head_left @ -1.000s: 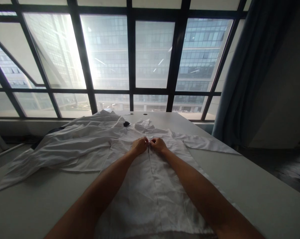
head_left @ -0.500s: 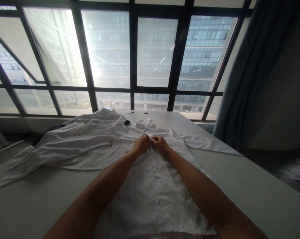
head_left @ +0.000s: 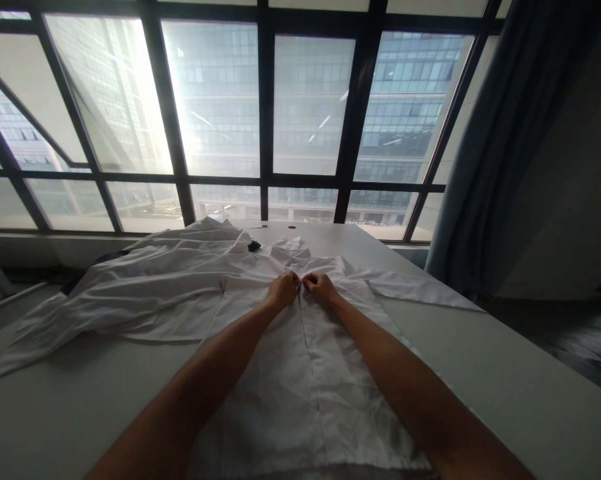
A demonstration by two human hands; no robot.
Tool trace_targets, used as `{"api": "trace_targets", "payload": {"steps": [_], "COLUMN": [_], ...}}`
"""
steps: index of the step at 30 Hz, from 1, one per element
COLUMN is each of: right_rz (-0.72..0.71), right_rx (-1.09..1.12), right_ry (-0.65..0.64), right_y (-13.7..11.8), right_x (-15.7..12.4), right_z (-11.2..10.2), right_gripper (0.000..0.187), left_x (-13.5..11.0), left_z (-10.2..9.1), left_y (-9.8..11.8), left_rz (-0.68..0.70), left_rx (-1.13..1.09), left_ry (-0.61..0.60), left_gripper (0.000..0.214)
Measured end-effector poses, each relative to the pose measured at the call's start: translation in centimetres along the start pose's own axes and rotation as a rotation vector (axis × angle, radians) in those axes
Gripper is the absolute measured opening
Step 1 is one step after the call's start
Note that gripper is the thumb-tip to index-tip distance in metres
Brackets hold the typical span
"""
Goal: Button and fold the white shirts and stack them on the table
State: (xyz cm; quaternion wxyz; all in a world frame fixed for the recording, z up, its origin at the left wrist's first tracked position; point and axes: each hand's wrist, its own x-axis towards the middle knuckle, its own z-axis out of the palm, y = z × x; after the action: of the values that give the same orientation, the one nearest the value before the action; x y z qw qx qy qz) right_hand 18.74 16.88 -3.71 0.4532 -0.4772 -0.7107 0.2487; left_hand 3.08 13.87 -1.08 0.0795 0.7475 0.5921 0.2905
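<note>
A white shirt (head_left: 265, 393) lies front side up, its collar (head_left: 289, 250) pointing away from me and its hem close to me. The front placket runs down its middle. My left hand (head_left: 284, 288) pinches the placket edge on the upper chest. Right beside it, my right hand (head_left: 319, 288) pinches the other edge, the fingertips of both hands almost touching. Any button between the fingers is too small to make out. One sleeve (head_left: 420, 288) stretches out to the right.
More white garments (head_left: 145, 280) lie rumpled in a heap on the left, with a dark piece (head_left: 254, 246) near the collar. All rest on a pale table (head_left: 525, 360). Windows (head_left: 310, 107) rise behind it, and a blue curtain (head_left: 473, 187) hangs at the right.
Both hands stay at the same spot on the placket, with barely any finger movement. The shirt lies as before.
</note>
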Motion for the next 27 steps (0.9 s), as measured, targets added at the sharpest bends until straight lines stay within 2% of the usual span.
{"api": "trace_targets", "payload": {"steps": [9,19,22,27], "right_rz": [0.025,0.044,0.054,0.053], "right_rx": [0.017,-0.017,-0.087,-0.328], "right_ry": [0.02,0.021,0.043,0.084], "right_y": [0.5,-0.5,-1.1,-2.3], "right_x": [0.2,0.2,0.1,-0.5], "right_z": [0.2,0.4,0.4,0.5], "right_gripper": [0.019,0.016,0.014,0.012], "left_x": [0.1,0.1,0.3,0.6], "left_z": [-0.1,-0.1,0.0,0.0], "left_y": [0.0,-0.1,-0.2,-0.3], "left_rz": [0.002,-0.068,-0.077,-0.123], "left_rx": [-0.013,-0.061,-0.063,-0.095], "left_ry": [0.001,0.034,0.033,0.002], "left_gripper": [0.023,0.023,0.024,0.025]}}
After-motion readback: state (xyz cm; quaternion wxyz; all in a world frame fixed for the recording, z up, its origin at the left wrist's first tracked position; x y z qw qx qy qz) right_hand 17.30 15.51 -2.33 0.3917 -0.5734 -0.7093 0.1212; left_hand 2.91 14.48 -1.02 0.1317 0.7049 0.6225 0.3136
